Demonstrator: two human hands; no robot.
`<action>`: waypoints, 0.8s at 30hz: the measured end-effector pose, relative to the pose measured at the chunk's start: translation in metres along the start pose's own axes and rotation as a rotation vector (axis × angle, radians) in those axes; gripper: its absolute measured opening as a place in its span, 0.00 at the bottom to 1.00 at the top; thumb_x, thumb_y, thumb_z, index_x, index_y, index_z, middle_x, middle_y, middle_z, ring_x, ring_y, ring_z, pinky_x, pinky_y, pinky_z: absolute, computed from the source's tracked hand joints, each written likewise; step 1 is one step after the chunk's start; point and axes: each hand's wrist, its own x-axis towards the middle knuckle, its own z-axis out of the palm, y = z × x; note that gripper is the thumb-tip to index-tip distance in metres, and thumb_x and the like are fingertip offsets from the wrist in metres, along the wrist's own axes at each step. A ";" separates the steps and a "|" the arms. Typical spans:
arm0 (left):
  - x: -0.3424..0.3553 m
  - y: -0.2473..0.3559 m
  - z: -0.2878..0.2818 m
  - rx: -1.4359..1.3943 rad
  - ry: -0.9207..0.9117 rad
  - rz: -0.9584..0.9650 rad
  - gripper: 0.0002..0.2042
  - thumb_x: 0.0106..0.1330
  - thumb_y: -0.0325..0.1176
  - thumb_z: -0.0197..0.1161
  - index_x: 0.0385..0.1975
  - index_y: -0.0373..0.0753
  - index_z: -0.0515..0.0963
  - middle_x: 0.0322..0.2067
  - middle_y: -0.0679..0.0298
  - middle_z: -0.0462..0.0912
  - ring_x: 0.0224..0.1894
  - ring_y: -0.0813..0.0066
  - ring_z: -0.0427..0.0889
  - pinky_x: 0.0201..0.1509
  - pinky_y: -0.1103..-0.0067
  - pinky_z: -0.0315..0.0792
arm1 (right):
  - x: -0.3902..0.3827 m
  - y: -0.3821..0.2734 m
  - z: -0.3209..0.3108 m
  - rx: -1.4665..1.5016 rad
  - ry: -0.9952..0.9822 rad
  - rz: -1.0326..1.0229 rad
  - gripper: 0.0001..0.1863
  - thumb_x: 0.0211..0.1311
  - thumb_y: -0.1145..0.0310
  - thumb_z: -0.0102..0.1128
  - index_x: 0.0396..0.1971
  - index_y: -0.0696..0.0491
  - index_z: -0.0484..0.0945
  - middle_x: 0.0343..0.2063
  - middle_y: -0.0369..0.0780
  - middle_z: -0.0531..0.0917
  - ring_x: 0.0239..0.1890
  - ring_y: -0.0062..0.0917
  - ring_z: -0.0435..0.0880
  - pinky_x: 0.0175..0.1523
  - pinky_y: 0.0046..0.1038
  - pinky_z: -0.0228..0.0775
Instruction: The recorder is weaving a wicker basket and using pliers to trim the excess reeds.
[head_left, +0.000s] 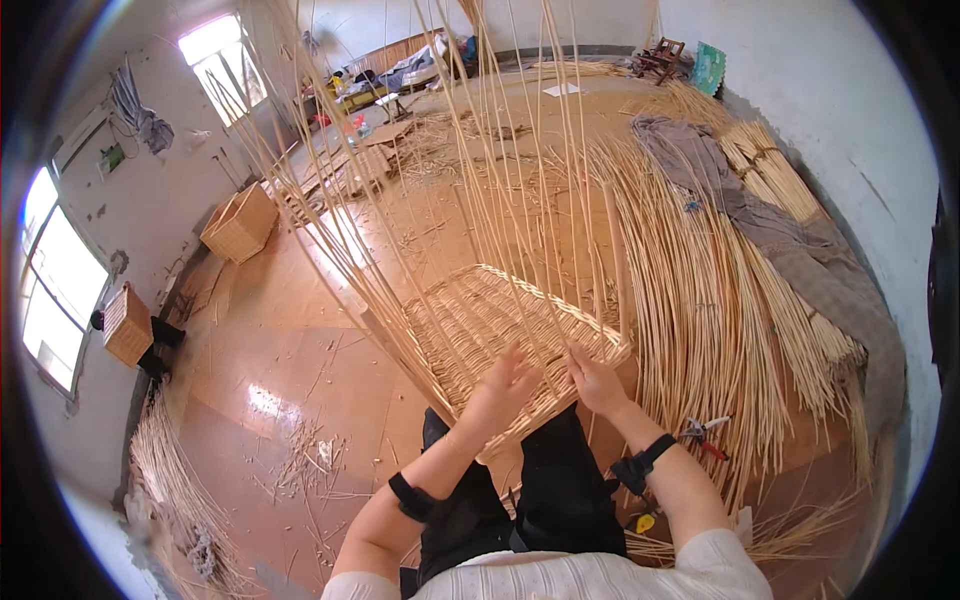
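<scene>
A partly woven wicker basket (pixel 475 315) rests across my black-trousered knees, its flat base facing up. Long pale rods rise from its edges, standing tall on the left and far sides. My left hand (pixel 505 388) hovers over the near part of the base, slightly blurred, fingers apart with nothing seen in them. At the near right edge, my right hand (pixel 597 383) has its thumb and fingers pinched on the basket's woven border. The exact rod between those fingertips is too small to make out.
Loose rods (pixel 700 330) lie in a thick layer to my right, partly under a grey-brown cloth (pixel 760 215). Red-handled pruning shears (pixel 707 437) lie near my right forearm. At left stand a finished wicker basket (pixel 240 222) and a person holding another basket (pixel 128 325). Offcuts (pixel 310 460) litter the floor.
</scene>
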 end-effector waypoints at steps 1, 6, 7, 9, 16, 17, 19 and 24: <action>0.017 0.003 0.012 -0.005 -0.006 0.000 0.24 0.68 0.36 0.61 0.58 0.28 0.69 0.47 0.52 0.82 0.52 0.65 0.80 0.60 0.73 0.70 | -0.004 0.006 0.007 0.061 0.040 0.007 0.23 0.71 0.63 0.49 0.65 0.43 0.64 0.23 0.44 0.82 0.27 0.44 0.82 0.33 0.38 0.74; 0.061 0.018 -0.018 -0.399 -0.182 -0.069 0.14 0.70 0.34 0.57 0.39 0.25 0.79 0.32 0.55 0.83 0.38 0.68 0.81 0.47 0.74 0.72 | 0.016 0.000 0.016 -0.189 -0.045 0.093 0.22 0.72 0.59 0.44 0.64 0.43 0.66 0.30 0.47 0.83 0.32 0.43 0.84 0.39 0.40 0.75; 0.054 0.002 -0.022 -0.427 -0.220 -0.036 0.14 0.70 0.36 0.57 0.32 0.29 0.81 0.26 0.59 0.81 0.33 0.73 0.78 0.41 0.75 0.70 | 0.027 0.000 0.018 -0.245 -0.038 0.062 0.22 0.72 0.56 0.43 0.62 0.43 0.69 0.32 0.49 0.84 0.33 0.47 0.83 0.40 0.44 0.74; 0.038 0.015 -0.019 -0.279 -0.225 -0.023 0.14 0.70 0.36 0.57 0.32 0.29 0.81 0.27 0.59 0.81 0.34 0.73 0.78 0.42 0.76 0.70 | 0.037 -0.001 0.014 -0.234 -0.110 0.113 0.22 0.72 0.55 0.41 0.61 0.44 0.69 0.35 0.51 0.83 0.36 0.47 0.83 0.42 0.45 0.74; -0.046 0.004 -0.075 -0.297 -0.242 -0.057 0.14 0.68 0.30 0.60 0.49 0.30 0.75 0.44 0.58 0.82 0.42 0.75 0.82 0.47 0.80 0.75 | 0.016 0.014 0.005 0.188 -0.067 0.213 0.14 0.70 0.61 0.51 0.43 0.57 0.72 0.30 0.49 0.79 0.37 0.44 0.79 0.42 0.40 0.68; -0.057 -0.019 -0.092 -0.300 -0.245 -0.069 0.14 0.68 0.30 0.60 0.49 0.30 0.75 0.44 0.58 0.82 0.42 0.75 0.82 0.47 0.80 0.75 | 0.012 0.003 0.008 0.230 0.024 0.200 0.14 0.70 0.61 0.50 0.43 0.58 0.72 0.32 0.48 0.79 0.38 0.42 0.79 0.43 0.38 0.68; -0.066 -0.057 -0.101 -0.133 0.022 -0.235 0.15 0.66 0.27 0.61 0.51 0.30 0.73 0.43 0.57 0.81 0.40 0.73 0.82 0.44 0.79 0.76 | -0.001 0.012 0.019 -0.002 0.422 0.017 0.11 0.69 0.66 0.52 0.41 0.59 0.72 0.35 0.44 0.77 0.39 0.38 0.76 0.46 0.34 0.69; -0.063 -0.078 -0.066 -0.170 -0.167 -0.215 0.15 0.61 0.21 0.64 0.48 0.33 0.72 0.38 0.61 0.81 0.36 0.76 0.82 0.41 0.81 0.77 | -0.035 -0.063 0.031 0.150 0.437 -0.110 0.17 0.66 0.75 0.54 0.54 0.54 0.72 0.35 0.44 0.79 0.35 0.36 0.81 0.37 0.32 0.73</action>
